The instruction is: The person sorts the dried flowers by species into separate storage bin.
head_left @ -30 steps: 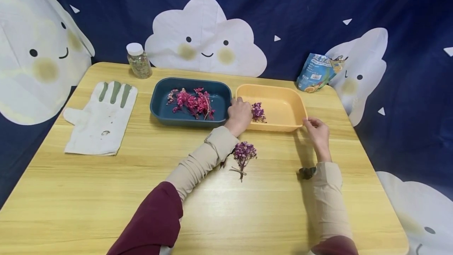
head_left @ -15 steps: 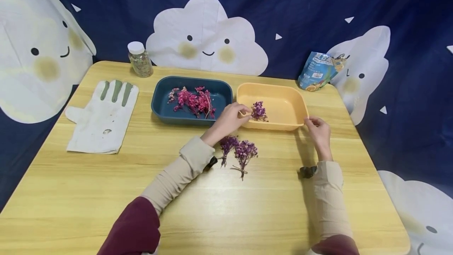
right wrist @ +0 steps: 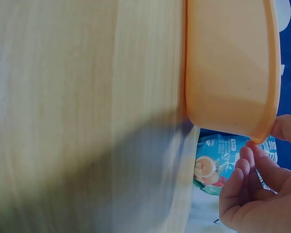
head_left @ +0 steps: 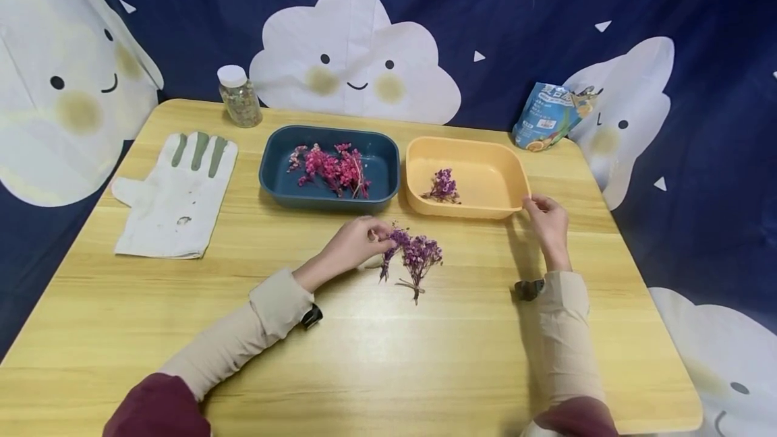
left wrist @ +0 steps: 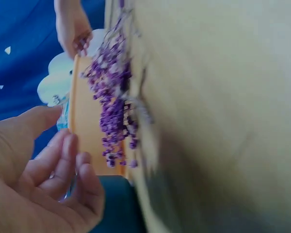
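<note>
My left hand (head_left: 355,248) is beside a small bunch of dried purple flowers (head_left: 394,248). In the left wrist view its thumb and loosely bent fingers (left wrist: 63,150) stand apart with nothing between them. A larger purple bunch (head_left: 421,255), tied at the stems, lies just right of the small one. At the front right corner of the yellow tray (head_left: 485,181), my right hand (head_left: 548,224) pinches the rim between thumb and fingers, as the right wrist view shows. One purple bunch (head_left: 445,184) lies inside that tray, at its left.
Left of the yellow tray stands a dark blue tray (head_left: 273,174) holding pink dried flowers (head_left: 330,168). A white glove (head_left: 176,201) lies at the left. Along the back are a white-capped jar (head_left: 239,98) and a blue pouch (head_left: 546,117).
My left hand has moved from between the two trays, back and left, down to the purple bunches on the table. The right hand has stayed on the yellow tray's rim.
</note>
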Motion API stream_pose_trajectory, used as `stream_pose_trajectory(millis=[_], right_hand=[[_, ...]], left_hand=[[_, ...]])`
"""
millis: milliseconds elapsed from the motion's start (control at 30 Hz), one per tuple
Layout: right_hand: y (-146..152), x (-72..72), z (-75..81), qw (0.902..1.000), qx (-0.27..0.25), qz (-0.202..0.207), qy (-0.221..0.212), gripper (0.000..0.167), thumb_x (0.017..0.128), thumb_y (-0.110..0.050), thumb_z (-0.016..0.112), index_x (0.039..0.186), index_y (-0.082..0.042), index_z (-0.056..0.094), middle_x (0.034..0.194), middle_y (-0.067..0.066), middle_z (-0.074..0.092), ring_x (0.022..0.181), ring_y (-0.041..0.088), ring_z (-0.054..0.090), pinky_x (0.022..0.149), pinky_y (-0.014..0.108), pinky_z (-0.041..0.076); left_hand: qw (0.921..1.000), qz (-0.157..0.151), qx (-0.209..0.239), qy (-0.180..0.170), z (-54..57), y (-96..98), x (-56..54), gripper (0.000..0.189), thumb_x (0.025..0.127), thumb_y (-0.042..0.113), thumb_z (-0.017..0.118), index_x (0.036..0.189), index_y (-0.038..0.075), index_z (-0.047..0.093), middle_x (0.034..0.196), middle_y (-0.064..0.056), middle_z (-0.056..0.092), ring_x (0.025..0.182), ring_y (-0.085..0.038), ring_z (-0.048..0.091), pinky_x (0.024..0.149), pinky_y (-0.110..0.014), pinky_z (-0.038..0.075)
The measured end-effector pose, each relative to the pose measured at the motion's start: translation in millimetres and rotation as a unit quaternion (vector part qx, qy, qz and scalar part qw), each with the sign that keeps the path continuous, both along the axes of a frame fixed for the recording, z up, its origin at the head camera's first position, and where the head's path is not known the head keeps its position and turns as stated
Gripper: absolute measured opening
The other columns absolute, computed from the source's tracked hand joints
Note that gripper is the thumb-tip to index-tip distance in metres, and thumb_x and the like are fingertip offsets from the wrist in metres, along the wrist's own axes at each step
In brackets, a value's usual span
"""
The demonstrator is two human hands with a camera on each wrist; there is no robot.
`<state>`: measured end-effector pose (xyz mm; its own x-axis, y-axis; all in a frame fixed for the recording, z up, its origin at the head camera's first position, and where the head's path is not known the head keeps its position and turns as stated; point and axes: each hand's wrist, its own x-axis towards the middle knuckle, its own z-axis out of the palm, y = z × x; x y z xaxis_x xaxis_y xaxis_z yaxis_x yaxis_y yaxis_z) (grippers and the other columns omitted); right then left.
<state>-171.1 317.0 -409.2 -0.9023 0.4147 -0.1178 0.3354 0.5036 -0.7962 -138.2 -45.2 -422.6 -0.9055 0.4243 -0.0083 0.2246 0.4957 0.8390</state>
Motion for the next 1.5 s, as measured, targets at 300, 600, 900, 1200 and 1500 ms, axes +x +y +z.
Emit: stream_pose_trajectory(millis=[300,600,900,1200,1500], right_hand=[[-0.9,-2.5,1.3,1.0000,0.004,-0.005,0.002,0.053,0.094,-0.041,0.053,0.128,0.000,0.056,0.103,-0.001,0.054,0.087,0.005,0.048,0.076,0.018,0.041],[-2.2,-3.5,0.5,1.0000,0.003,-0.005,0.005,0.052,0.094,-0.040,0.053,0.128,0.000,0.056,0.103,0.000,0.054,0.087,0.004,0.047,0.076,0.018,0.041],[-1.7,-1.5,-1.7,1.0000,-0.004,-0.004,0.007,0.053,0.095,-0.040,0.051,0.129,0.001,0.055,0.106,0.001,0.053,0.088,0.005,0.047,0.076,0.017,0.041],[-1.1,0.5,-1.5,1.0000,0.000,0.002,0.008,0.053,0.095,-0.040,0.050,0.127,0.002,0.056,0.106,0.001,0.053,0.089,0.006,0.047,0.076,0.019,0.042],[-0.7,0.2,-0.4,1.0000,-0.003,0.001,0.005,0.053,0.095,-0.040,0.051,0.127,0.002,0.056,0.104,0.000,0.053,0.088,0.005,0.047,0.076,0.019,0.042]], left_hand=[[0.9943,-0.018,-0.104,-0.016,-15.8,-5.3,12.6,0.029,0.077,0.028,0.078,0.095,0.007,0.067,0.085,0.000,0.066,0.078,-0.012,0.060,0.075,-0.028,0.050],[0.9884,-0.023,-0.149,-0.014,-18.5,-1.5,14.9,0.024,0.075,0.028,0.080,0.088,0.011,0.069,0.079,0.004,0.063,0.073,-0.009,0.056,0.069,-0.027,0.048],[0.9931,-0.012,-0.116,-0.006,-18.7,-4.2,16.5,0.018,0.077,0.027,0.078,0.081,0.013,0.066,0.075,0.005,0.062,0.067,-0.007,0.055,0.066,-0.025,0.047],[0.9963,-0.006,-0.085,0.016,-6.4,-7.8,20.4,0.018,0.078,0.027,0.077,0.084,0.013,0.067,0.079,0.003,0.065,0.070,-0.008,0.057,0.068,-0.026,0.049],[0.9914,-0.019,-0.128,0.018,-7.5,-13.8,19.5,0.014,0.076,0.023,0.076,0.074,0.015,0.065,0.068,0.007,0.061,0.060,-0.007,0.053,0.060,-0.025,0.047]])
